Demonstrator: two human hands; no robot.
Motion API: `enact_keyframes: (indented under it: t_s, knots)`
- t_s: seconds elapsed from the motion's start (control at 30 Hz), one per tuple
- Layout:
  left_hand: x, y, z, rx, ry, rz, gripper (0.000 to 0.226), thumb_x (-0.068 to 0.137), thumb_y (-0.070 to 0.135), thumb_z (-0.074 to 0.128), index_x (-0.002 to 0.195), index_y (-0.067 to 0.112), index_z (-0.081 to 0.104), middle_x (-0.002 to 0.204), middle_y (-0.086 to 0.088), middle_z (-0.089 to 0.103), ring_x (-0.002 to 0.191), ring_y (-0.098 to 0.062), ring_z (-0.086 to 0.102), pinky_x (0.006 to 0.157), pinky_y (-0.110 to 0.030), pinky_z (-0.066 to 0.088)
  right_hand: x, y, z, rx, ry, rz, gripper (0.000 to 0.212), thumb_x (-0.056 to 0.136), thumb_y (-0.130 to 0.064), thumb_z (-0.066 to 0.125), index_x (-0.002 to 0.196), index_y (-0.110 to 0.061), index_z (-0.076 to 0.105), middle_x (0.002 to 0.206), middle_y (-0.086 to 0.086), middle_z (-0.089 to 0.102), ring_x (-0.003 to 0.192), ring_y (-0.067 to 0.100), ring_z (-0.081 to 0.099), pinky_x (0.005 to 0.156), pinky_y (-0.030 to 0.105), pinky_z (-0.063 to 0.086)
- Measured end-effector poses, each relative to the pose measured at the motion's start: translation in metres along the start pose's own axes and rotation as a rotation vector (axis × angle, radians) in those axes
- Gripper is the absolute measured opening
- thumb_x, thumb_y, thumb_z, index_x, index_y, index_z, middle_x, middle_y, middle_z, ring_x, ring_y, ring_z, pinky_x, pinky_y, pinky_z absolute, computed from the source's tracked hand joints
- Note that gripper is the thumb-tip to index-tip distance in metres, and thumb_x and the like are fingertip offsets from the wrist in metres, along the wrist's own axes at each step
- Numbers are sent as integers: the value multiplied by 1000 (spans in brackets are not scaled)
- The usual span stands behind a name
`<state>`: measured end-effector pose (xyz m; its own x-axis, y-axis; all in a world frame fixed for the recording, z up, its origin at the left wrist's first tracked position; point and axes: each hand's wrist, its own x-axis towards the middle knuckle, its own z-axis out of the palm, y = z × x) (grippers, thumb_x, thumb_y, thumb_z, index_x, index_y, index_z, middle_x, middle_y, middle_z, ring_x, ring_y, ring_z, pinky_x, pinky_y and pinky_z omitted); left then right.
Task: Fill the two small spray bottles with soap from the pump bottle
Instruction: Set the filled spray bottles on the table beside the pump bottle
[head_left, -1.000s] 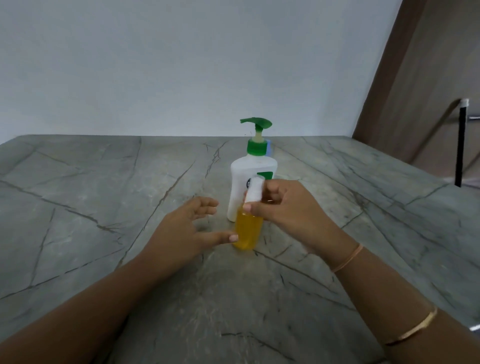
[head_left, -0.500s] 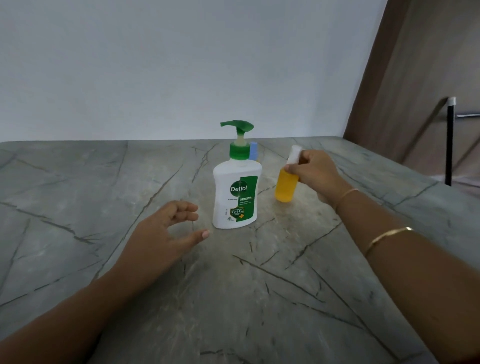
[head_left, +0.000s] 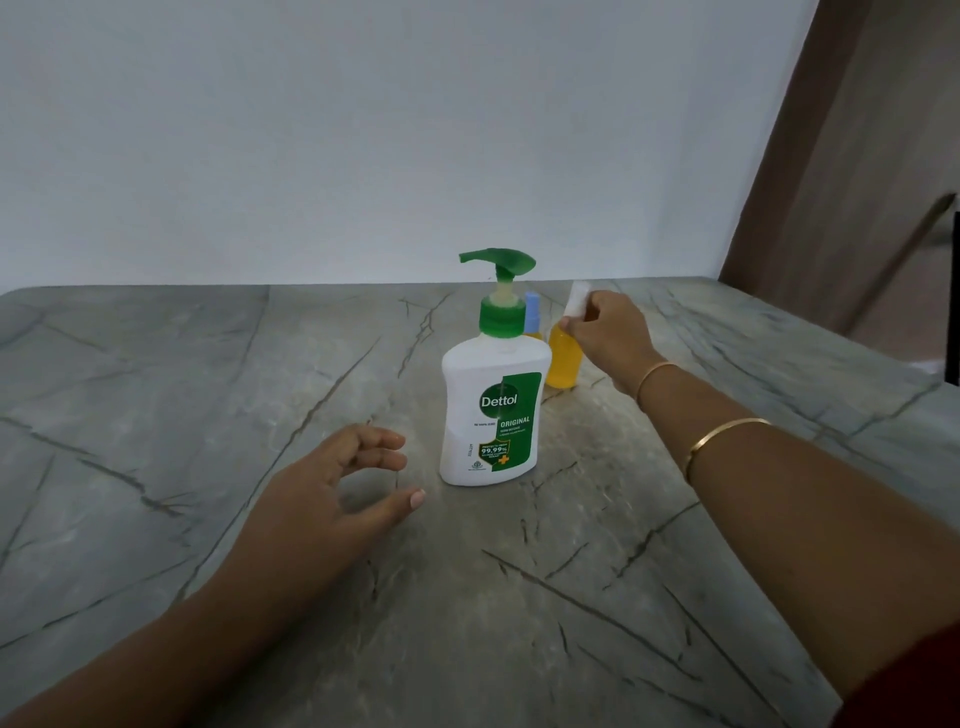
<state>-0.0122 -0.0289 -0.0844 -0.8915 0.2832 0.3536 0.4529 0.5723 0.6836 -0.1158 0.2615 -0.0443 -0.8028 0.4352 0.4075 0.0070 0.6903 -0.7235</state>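
So, closest to me the left hand (head_left: 337, 483) sits low over the bench (head_left: 208, 415), fingers loosely curled with the thumb stuck out, holding nothing. It's just beside the pump bottle (head_left: 493, 410) on its left, not touching it. The pump bottle stands upright mid-bench, green pump head on top.

Past it, the right hand (head_left: 608, 332) reaches round the right side, fingers pinching the white cap of a small spray bottle (head_left: 563, 358) full of yellow soap. That one's upright, just behind and right of the pump bottle. I can't tell if its base is on the bench or just above it.

Tucked behind the pump's neck is the blue-capped spray bottle (head_left: 532, 312). Only a sliver of yellow shows, so no idea how full it is.

Looks to me like the step is parking the white-capped one at the back. Imo, bring it straight down and get the base flat before the fingers loosen, since a narrow bottle held by its cap can swing. Keep it off the blue-capped one, which is very near. The left hand could steady the pump bottle if the wrist brushes it.
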Motion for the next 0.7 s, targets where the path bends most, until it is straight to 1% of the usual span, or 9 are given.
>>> enact_keyframes:
  t_s: [0.07, 0.2, 0.37, 0.43, 0.5, 0.53, 0.57, 0.63, 0.7]
  knots:
    - [0, 0, 1, 1, -14, 1, 40, 71, 38, 72, 106, 34, 54, 99, 23, 59, 89, 12, 53, 68, -3, 33, 1, 1, 3, -12, -17, -17, 20, 84, -19, 65, 95, -2, 63, 92, 11, 63, 79, 19, 51, 68, 28, 39]
    - [1, 0, 2, -1, -21, -5, 40, 71, 37, 72, 107, 33, 54, 99, 23, 59, 89, 12, 53, 70, -3, 33, 1, 3, 6, -10, -29, -24, 24, 85, -20, 65, 101, -3, 62, 98, 12, 63, 83, 19, 52, 73, 31, 42]
    - [0, 2, 2, 5, -9, 3, 40, 71, 36, 72, 107, 32, 55, 99, 21, 60, 90, 10, 53, 70, -3, 34, 1, 4, 6, -6, -40, -5, 26, 87, -23, 63, 102, -3, 63, 104, 14, 65, 84, 19, 53, 73, 29, 41]
    - [-1, 2, 1, 11, 0, 12, 40, 72, 36, 72, 108, 31, 55, 100, 21, 60, 90, 9, 54, 70, -4, 34, -1, 5, 5, -4, -44, 9, 36, 88, -28, 61, 114, -3, 59, 114, 14, 63, 94, 21, 56, 78, 28, 40]
    - [-1, 2, 1, 18, 10, 18, 41, 73, 34, 72, 109, 30, 55, 102, 20, 60, 91, 7, 55, 72, -4, 34, -5, 5, 2, 36, 2, 38, 50, 89, -35, 59, 128, -5, 51, 123, 10, 59, 108, 23, 55, 83, 27, 38]
    - [-1, 2, 1, 21, 14, 19, 41, 73, 34, 72, 110, 29, 56, 104, 19, 61, 93, 4, 56, 73, -4, 34, -10, 4, -1, 65, 64, 46, 53, 88, -39, 58, 129, -7, 50, 121, 9, 60, 109, 22, 55, 82, 26, 38]
    - [-1, 2, 1, 22, 17, 18, 41, 73, 33, 73, 110, 29, 56, 105, 17, 61, 95, 2, 57, 75, -6, 36, -15, 3, -5, 92, 145, 37, 51, 87, -43, 57, 126, -9, 52, 114, 7, 61, 106, 21, 57, 80, 25, 40]
    - [-2, 3, 2, 14, 31, 21, 40, 73, 32, 73, 110, 29, 56, 107, 17, 60, 99, -2, 57, 78, -10, 37, -28, 0, -13, 150, 282, -31, 43, 86, -47, 56, 112, -13, 59, 96, 0, 62, 90, 16, 60, 75, 28, 47]
    - [-1, 4, 3, 13, 35, 20, 40, 74, 34, 73, 109, 32, 54, 107, 19, 57, 99, -1, 54, 76, -8, 35, -43, -4, -21, 222, 281, -107, 34, 86, -49, 56, 96, -16, 59, 82, -6, 60, 76, 11, 59, 72, 34, 53]
